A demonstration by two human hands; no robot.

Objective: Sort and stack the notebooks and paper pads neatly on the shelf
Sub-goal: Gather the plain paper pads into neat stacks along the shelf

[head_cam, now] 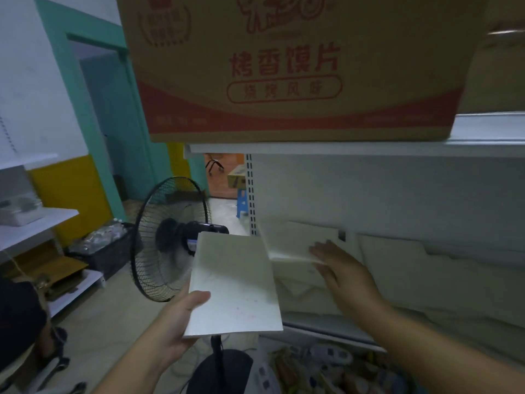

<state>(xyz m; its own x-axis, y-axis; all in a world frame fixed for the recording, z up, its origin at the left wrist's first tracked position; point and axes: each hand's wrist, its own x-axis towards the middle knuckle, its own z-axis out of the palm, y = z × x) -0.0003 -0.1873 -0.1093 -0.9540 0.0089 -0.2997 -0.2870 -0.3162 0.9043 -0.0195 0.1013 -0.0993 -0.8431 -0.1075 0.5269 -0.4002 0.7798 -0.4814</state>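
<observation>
My left hand (181,317) grips a white notebook (235,282) by its lower left corner, thumb on the cover, and holds it in the air just left of the shelf. My right hand (341,268) reaches into the white shelf (326,327) and holds the near edge of a pale paper pad (301,240) that lies at the left end of the shelf. More pale pads (412,268) lie in uneven, overlapping piles along the shelf to the right.
A large cardboard box (284,66) with red print sits on the shelf board above. A black standing fan (170,237) stands close to the left of the shelf. A low white rack (42,223) with goods is at far left. Packaged items (326,365) lie below the shelf.
</observation>
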